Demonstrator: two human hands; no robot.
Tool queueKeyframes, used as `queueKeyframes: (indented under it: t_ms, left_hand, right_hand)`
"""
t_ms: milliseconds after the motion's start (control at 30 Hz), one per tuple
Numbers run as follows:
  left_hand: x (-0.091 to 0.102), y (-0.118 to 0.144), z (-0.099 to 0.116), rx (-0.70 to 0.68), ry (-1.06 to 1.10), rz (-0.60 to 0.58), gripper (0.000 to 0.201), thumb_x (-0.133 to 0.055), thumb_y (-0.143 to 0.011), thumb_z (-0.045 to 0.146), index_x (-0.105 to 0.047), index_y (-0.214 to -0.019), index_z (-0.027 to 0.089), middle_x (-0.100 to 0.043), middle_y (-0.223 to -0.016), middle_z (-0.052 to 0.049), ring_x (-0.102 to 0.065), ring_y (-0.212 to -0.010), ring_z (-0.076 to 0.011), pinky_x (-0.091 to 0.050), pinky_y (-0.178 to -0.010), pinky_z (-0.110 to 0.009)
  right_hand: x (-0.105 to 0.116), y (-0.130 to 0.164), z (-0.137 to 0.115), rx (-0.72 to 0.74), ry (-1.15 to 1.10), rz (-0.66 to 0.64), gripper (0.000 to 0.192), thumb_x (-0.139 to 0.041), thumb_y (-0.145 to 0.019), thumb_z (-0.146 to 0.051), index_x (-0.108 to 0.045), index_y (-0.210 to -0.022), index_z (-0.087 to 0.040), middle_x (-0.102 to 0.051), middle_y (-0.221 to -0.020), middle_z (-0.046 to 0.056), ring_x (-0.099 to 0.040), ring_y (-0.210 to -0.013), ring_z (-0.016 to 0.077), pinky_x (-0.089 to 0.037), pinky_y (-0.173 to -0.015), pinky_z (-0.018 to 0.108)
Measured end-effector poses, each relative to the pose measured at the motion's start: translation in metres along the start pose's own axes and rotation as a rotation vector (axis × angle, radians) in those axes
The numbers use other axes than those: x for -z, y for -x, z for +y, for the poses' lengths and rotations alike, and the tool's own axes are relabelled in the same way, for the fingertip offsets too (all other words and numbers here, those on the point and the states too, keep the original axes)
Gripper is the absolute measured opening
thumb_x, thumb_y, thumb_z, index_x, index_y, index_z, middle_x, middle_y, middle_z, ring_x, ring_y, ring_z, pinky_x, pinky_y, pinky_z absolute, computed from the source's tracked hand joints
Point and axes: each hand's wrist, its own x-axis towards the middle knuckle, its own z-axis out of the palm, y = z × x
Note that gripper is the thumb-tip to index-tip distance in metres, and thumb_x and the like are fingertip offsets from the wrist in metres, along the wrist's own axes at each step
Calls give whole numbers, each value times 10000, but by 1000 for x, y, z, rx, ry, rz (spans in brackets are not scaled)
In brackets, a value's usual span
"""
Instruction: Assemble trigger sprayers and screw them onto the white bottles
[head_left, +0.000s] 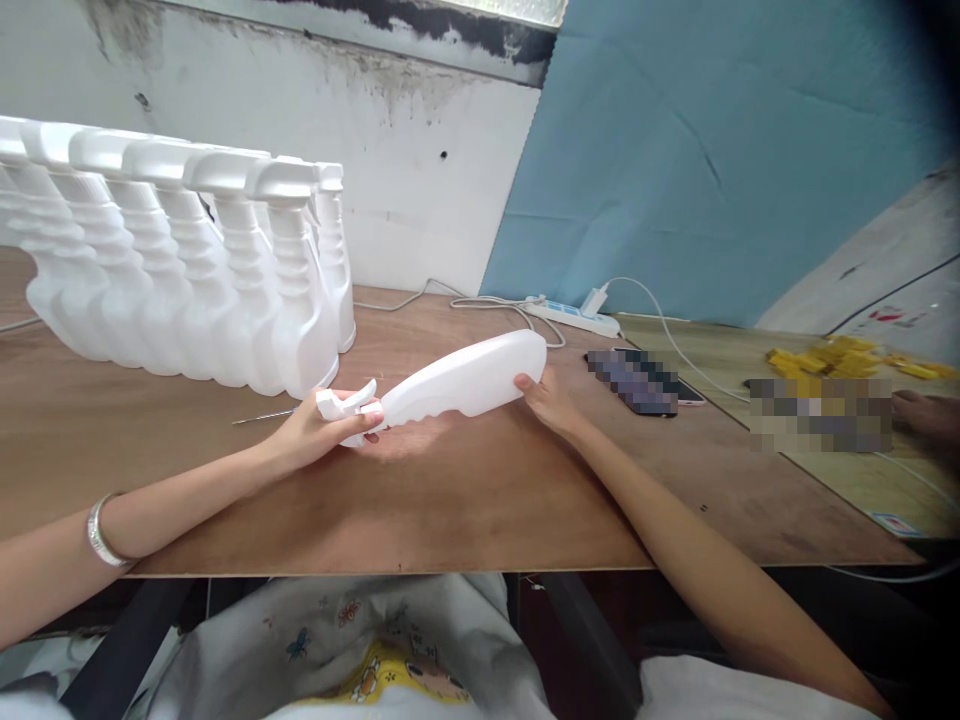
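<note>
Head view: one spray bottle point(465, 380), two hands.

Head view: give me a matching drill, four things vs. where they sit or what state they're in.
Things:
1. spray bottle
2. row of spray bottles
3. power strip
4. phone

Places or states:
A. standing upright at the table's left rear
B. flat on the table, right of the right hand
C. lying sideways, held at both ends, left hand at the trigger
D. by the blue sheet at the back, white cable plugged in

Pairs: 1-C, 2-A, 3-D, 4-B
</note>
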Motion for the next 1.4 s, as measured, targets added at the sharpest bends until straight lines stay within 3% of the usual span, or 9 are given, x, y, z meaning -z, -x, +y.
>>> queueKeyframes:
  t_ms: [300,500,633,733,867,1067,1200,1300,1400]
  left_hand:
    - [-1,2,-5,-78,-179,21,349,-618,-697,402,-652,-871,102,-638,-642,-22,-569,-604,-158,-430,-560,-236]
    - [-3,2,-7,-50,-118,50,311,-613,-701,400,-651,-837,123,-672,-718,-43,-607,-691,-200,-456,-634,-263]
    - [-3,4,-1,-27,-3,37,301,-592,-722,405,-645,-784,115,-670,-697,-57,-619,-719,-219,-467,-689,-284]
    - [-5,4,1,16,122,27,297,-607,-714,407,-626,-770,117,-662,-699,-53,-625,-698,-210,-472,-641,-263]
    - [-7,6,0,44,174,2,290,-612,-716,406,-606,-783,125,-655,-657,-36,-611,-652,-181,-457,-616,-242]
    - [-8,8,3,-76,5,-112,308,-551,-760,410,-642,-757,115,-655,-675,-41,-583,-681,-183,-437,-649,-253]
    - [-11,6,3,-116,-17,-199,280,-533,-770,384,-634,-738,125,-647,-704,-25,-570,-675,-163,-434,-631,-235]
    - [-14,5,0,-114,-62,-181,276,-552,-751,382,-610,-712,115,-617,-656,-8,-537,-606,-134,-408,-558,-212]
    - [-17,4,-4,-125,-80,-190,308,-558,-744,407,-609,-732,103,-597,-648,-11,-524,-601,-134,-403,-543,-213]
  right_hand:
    - [-1,-1,2,1,-2,-29,628,-395,-669,-728,-577,-865,-159,-638,-828,92,-592,-776,246,-483,-719,404]
    - [-11,1,-7,77,132,81,525,-408,-796,-550,-404,-1151,-163,-544,-1097,124,-530,-991,239,-436,-852,421]
    - [-20,8,-24,256,402,205,660,-442,-802,-479,-189,-1322,-162,-324,-1345,166,-363,-1212,274,-321,-976,488]
    - [-32,15,-39,524,652,254,770,-507,-758,-488,-136,-1356,-175,-176,-1427,153,-197,-1304,314,-220,-1018,543]
    - [-56,24,-58,902,841,104,647,-477,-797,-447,-218,-1344,-218,-304,-1398,88,-268,-1292,253,-222,-1048,492]
    - [-75,27,-72,1121,969,92,411,-446,-847,-374,-394,-1246,-289,-422,-1334,-22,-347,-1253,147,-249,-1071,382]
    - [-78,26,-73,1110,864,98,428,-449,-835,-438,-415,-1236,-289,-479,-1288,-4,-394,-1222,169,-291,-1042,383]
    - [-82,26,-74,1028,782,38,481,-423,-836,-472,-394,-1266,-258,-535,-1230,30,-450,-1169,195,-317,-1010,392]
    - [-87,28,-75,1006,746,103,522,-392,-836,-498,-374,-1288,-238,-608,-1112,43,-519,-1055,197,-337,-974,378]
